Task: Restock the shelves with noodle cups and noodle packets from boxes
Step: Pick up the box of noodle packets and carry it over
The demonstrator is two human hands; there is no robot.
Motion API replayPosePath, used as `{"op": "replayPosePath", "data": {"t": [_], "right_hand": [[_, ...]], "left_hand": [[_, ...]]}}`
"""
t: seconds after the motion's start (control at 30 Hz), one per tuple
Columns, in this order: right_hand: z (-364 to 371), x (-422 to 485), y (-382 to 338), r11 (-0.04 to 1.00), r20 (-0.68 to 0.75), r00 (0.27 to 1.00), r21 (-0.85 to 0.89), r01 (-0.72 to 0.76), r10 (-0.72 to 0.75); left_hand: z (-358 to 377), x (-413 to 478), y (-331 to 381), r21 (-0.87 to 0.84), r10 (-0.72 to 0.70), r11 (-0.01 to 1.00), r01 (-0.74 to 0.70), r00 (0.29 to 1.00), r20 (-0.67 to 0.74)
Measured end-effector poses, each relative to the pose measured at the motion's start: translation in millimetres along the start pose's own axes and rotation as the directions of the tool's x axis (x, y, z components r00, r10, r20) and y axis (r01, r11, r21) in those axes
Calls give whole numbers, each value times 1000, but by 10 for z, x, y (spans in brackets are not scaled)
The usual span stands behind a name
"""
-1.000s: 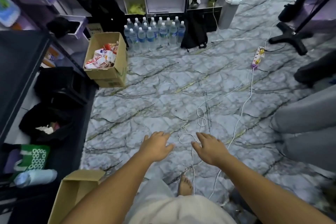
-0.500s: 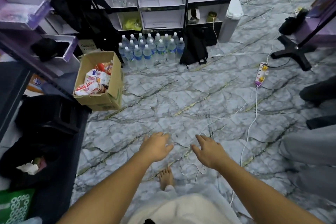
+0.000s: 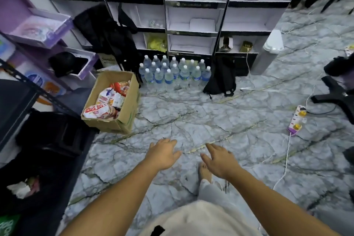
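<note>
Both arms reach out over the grey marble floor (image 3: 191,120) in the lower middle. The left hand (image 3: 162,154) and right hand (image 3: 218,160) have loose, spread fingers and hold nothing. The brown cardboard box (image 3: 122,119) with red-and-white noodle packets (image 3: 105,105) sits at middle left, well apart from the hands.

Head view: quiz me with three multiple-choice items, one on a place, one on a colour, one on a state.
1. The cardboard box of noodle packets stands: A on a shelf; B on the floor left of the water bottles; C on a chair.
2. The backpack is: A red; B yellow; C black.
3. The left hand and right hand are: A open, empty; B gripping packets; C gripping a cable.
B: it sits on floor beside the bottles. C: black fabric. A: hands spread, nothing held.
</note>
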State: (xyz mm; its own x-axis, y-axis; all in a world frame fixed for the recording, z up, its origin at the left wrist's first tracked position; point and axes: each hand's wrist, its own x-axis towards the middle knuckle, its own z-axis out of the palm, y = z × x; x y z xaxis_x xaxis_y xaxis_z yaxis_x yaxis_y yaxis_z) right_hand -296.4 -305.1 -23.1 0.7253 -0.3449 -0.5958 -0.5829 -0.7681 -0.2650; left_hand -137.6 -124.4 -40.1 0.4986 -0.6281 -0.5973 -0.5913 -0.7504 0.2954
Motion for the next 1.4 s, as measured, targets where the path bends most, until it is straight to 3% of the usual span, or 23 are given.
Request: {"op": "replayPosePath", "data": {"t": [0.4, 0.97, 1.13, 1.27, 1.4], "right_hand": [[-1491, 1577, 124, 927, 168, 943, -198, 319, -288], [-2430, 3583, -1421, 700, 295, 822, -431, 570, -488], [-2625, 4104, -1951, 639, 321, 779, -447, 626, -539], [-2773, 4560, -2397, 556, 382, 728, -472, 684, -569], [-2915, 5077, -2830, 426, 469, 642, -491, 760, -606]], "left_hand": [[-773, 768, 179, -236, -292, 933, 271, 955, -57], [-1755, 1603, -1036, -532, -573, 725, 437, 812, -113], [-2019, 1662, -1323, -633, -684, 610, 477, 720, -117], [-2133, 1781, -1541, -676, -759, 501, 540, 649, -43], [-2372, 1880, -1654, -758, -862, 338, 558, 506, -12]]}}
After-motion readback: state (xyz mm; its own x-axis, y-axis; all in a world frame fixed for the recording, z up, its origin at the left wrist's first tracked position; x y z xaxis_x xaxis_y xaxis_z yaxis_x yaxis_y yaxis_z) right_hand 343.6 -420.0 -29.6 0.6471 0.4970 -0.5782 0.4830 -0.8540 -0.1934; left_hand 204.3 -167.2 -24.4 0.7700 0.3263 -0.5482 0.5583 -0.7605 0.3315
